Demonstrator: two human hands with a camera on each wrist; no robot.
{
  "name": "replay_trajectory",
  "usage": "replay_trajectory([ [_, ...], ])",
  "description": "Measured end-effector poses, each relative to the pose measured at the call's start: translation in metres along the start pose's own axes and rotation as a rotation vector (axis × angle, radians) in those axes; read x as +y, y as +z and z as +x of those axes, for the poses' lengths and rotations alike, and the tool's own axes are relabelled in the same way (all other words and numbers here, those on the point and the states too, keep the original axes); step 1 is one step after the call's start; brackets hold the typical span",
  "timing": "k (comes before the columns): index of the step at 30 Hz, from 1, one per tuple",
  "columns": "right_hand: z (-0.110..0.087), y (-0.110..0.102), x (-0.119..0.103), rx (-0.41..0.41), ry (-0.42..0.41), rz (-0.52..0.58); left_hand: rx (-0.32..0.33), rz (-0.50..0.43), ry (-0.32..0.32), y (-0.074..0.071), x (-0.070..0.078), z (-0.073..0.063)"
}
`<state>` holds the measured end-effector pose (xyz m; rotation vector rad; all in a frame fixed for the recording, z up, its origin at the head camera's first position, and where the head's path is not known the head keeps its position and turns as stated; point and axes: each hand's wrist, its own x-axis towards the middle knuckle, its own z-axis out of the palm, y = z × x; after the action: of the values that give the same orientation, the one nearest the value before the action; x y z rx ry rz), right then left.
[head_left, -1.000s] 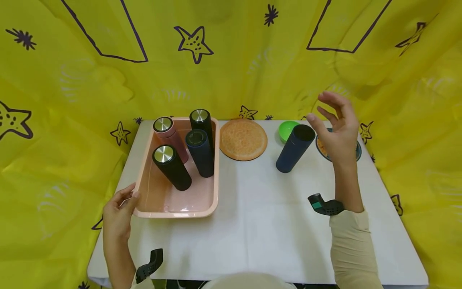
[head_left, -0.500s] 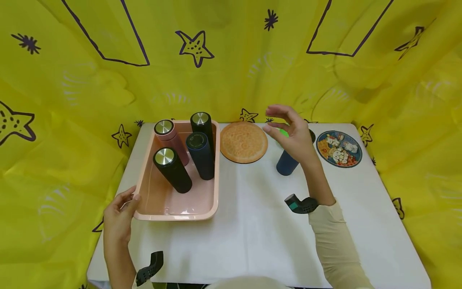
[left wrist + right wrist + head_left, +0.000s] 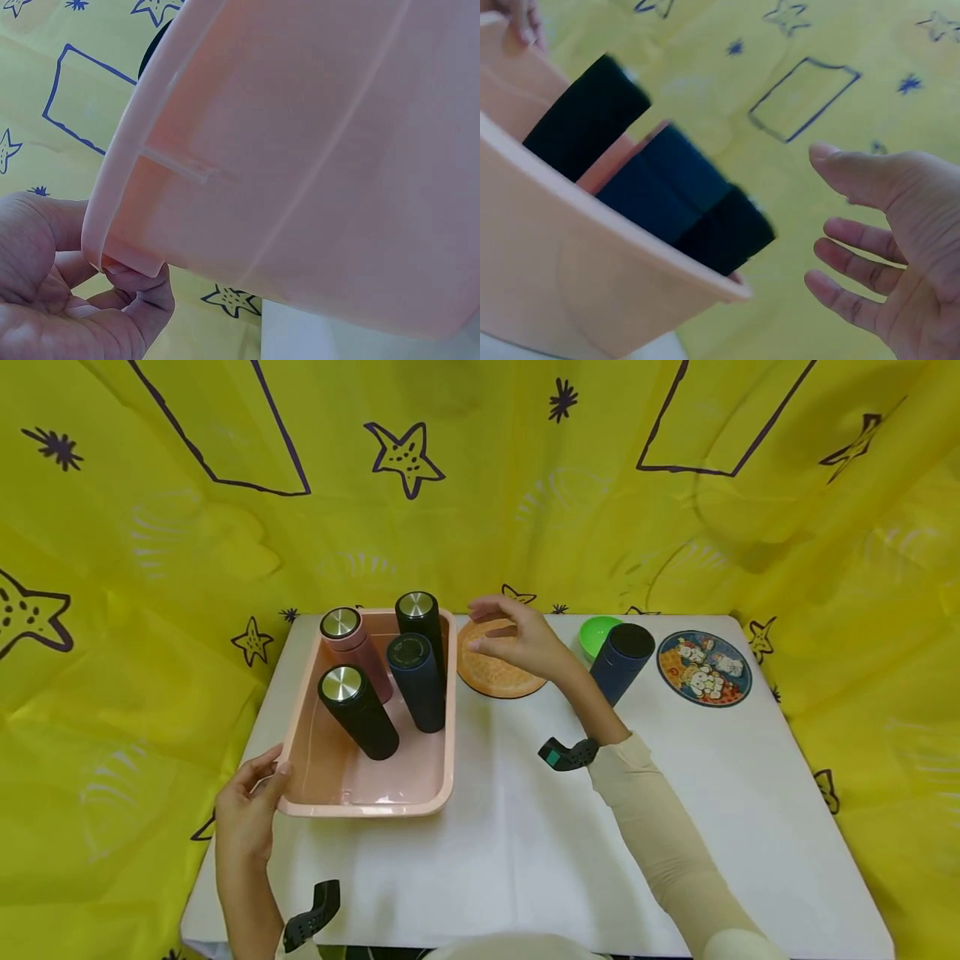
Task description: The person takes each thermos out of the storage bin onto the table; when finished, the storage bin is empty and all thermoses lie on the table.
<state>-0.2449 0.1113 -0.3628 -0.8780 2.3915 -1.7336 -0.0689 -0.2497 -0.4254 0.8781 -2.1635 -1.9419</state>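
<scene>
My left hand [image 3: 246, 802] pinches the near left rim of a pale pink plastic tub [image 3: 448, 735]; in the left wrist view, thumb and fingers [image 3: 154, 300] close over its lip. Inside the tub stand a pink flask [image 3: 366, 667], a black flask [image 3: 367, 722] in front, a dark blue flask [image 3: 422, 693] and another black flask [image 3: 422, 617] behind it. Right of the tub, my right hand [image 3: 528, 642] hangs over a round pizza-print mat [image 3: 495, 678], holding nothing, fingers spread and slightly bent. Beyond its wrist stands a navy flask [image 3: 617, 668], its lower part hidden by the forearm.
A green bowl [image 3: 596, 633] sits behind the navy flask. To the right lies a round mat with cartoon figures [image 3: 705, 668]. All stand on a white-covered table [image 3: 480, 877], with a yellow patterned curtain [image 3: 480, 527] behind and at both sides.
My right hand has swept left from beside the navy flask, passing over it to the pizza-print mat near the tub. The left hand and the tub have stayed put.
</scene>
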Motion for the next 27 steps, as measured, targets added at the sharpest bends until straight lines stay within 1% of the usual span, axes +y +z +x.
replay_trajectory([
  [5,0.018,0.015,0.007,-0.085,-0.003,-0.039,-0.001,-0.024,0.004,0.001,0.001,0.001],
  [10,0.031,0.029,0.006,-0.171,-0.015,-0.102,-0.004,-0.047,-0.005,0.001,0.000,0.002],
  [18,0.041,0.042,-0.002,-0.251,-0.001,-0.201,-0.005,-0.069,-0.010,0.000,-0.001,0.002],
  [24,0.046,0.050,-0.002,-0.298,-0.019,-0.277,-0.002,-0.069,-0.008,0.000,-0.001,0.002],
  [27,0.047,0.052,-0.002,-0.314,-0.021,-0.295,0.000,-0.073,-0.013,0.001,-0.001,0.002],
])
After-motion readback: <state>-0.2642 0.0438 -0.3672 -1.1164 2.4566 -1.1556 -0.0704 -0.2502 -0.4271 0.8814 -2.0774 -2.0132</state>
